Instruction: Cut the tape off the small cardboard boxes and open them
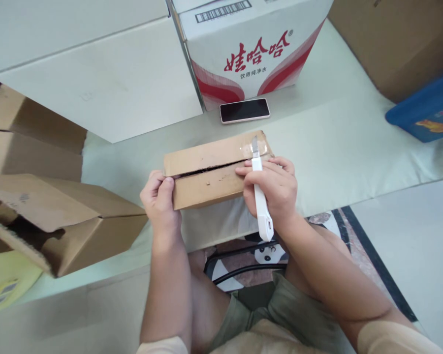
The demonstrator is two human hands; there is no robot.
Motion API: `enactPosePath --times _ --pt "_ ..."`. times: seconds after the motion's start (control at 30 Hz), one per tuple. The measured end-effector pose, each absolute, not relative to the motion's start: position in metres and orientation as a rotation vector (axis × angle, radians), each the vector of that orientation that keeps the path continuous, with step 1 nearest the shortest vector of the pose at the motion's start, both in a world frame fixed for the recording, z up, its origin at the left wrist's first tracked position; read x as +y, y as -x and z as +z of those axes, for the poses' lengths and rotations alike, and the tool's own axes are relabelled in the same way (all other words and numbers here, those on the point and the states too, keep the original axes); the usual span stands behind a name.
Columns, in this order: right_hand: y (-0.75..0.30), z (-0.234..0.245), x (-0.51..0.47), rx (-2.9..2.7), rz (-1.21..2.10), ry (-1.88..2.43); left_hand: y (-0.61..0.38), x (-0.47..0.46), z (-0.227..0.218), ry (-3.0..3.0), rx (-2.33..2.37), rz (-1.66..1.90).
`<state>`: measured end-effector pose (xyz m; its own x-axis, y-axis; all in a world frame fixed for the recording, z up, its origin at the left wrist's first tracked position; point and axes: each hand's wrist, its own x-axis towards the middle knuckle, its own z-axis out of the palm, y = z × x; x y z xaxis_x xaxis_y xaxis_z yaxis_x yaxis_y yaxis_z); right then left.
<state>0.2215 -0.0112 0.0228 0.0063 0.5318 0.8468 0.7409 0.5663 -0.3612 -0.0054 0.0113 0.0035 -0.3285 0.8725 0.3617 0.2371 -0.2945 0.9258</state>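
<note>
A small brown cardboard box lies in front of me, with a dark slit running along the seam between its top flaps. Clear tape covers its right end. My left hand grips the box's left end, thumb on top and fingers curled at the side. In my right hand is a white utility knife, closed between thumb and fingers. Its short metal blade points away from me, over the taped end. Some fingers of that hand also rest on the box's right part.
Behind the box a phone lies on the pale green cloth, before a white and red carton. A large white box stands at back left. Open cardboard boxes are at left, a blue package at right.
</note>
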Motion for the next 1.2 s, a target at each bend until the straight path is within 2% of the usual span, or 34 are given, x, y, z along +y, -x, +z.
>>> enactPosePath --times 1.2 --pt "-0.2231 0.0225 -0.0113 -1.681 -0.228 1.091 0.0024 0.0116 0.0048 -1.321 1.44 1.683"
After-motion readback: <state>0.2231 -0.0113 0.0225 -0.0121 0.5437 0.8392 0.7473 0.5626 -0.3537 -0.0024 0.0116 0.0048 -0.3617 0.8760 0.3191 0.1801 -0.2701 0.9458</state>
